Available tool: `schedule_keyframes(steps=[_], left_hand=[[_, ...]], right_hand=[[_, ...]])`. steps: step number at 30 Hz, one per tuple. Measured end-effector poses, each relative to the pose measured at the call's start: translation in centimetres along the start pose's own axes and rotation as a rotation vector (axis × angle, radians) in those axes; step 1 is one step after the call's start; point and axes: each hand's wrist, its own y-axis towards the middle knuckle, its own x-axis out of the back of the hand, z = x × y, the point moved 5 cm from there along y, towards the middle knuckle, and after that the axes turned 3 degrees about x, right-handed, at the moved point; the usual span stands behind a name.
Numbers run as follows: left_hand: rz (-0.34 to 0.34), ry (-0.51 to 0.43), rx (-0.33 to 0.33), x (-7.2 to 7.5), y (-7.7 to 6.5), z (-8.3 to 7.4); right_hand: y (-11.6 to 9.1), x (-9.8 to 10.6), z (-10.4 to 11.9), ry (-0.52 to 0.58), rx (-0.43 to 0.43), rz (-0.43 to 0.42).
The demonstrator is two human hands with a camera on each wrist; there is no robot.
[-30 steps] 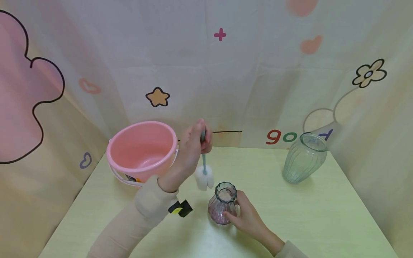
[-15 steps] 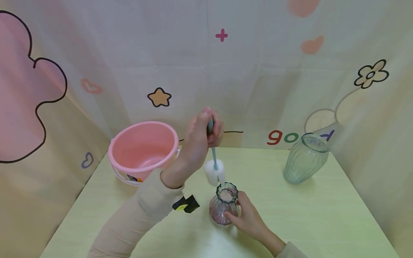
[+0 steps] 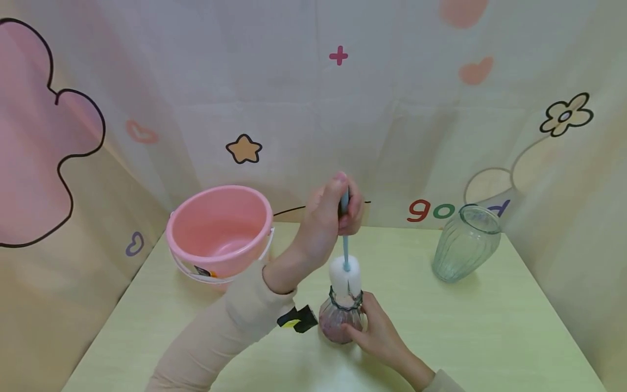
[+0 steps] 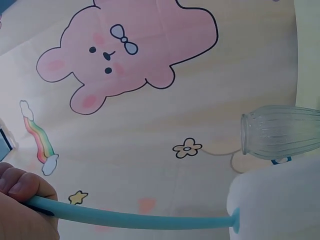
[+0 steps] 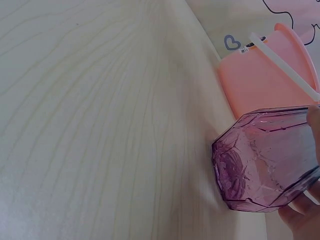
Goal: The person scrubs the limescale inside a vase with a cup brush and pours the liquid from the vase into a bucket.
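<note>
My left hand (image 3: 330,212) grips the blue handle of a bottle brush (image 3: 346,275), its fingers curled round the upper part. The brush's white sponge head points down, its lower end at the scalloped mouth of a small glass vase (image 3: 338,324). This vase is ribbed, with a purple lower part and a greyish neck. My right hand (image 3: 379,335) holds the vase from the right side, thumb in front. In the left wrist view the blue handle (image 4: 145,218) runs from the fingers to the sponge. The vase's purple base (image 5: 235,175) shows in the right wrist view.
A pink bucket (image 3: 220,256) with a white handle stands at the left back. Toward the right back is a taller clear green glass vase (image 3: 462,247). Behind the pale wood-grain table (image 3: 465,337) hangs a printed curtain (image 3: 289,81).
My left hand has carried the brush to the right, over the small vase, and then lowered the sponge to its mouth. The right hand keeps its hold on the vase in place.
</note>
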Motion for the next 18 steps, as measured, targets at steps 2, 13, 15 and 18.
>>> schedule_keyframes(steps=[2,13,15,18], left_hand=[[0.014,0.003,0.005,-0.3,-0.1,0.4],[0.014,0.028,0.042,-0.6,-0.2,2.0],[0.023,0.025,0.041,-0.6,-0.2,2.2],[0.034,0.024,0.038,-0.6,-0.2,2.4]], right_hand=[[0.0,0.0,0.0,0.001,-0.004,-0.001],[-0.1,0.0,-0.1,-0.001,-0.003,-0.007],[0.0,0.0,-0.1,-0.002,0.003,-0.010],[0.0,0.0,-0.1,-0.003,0.006,-0.009]])
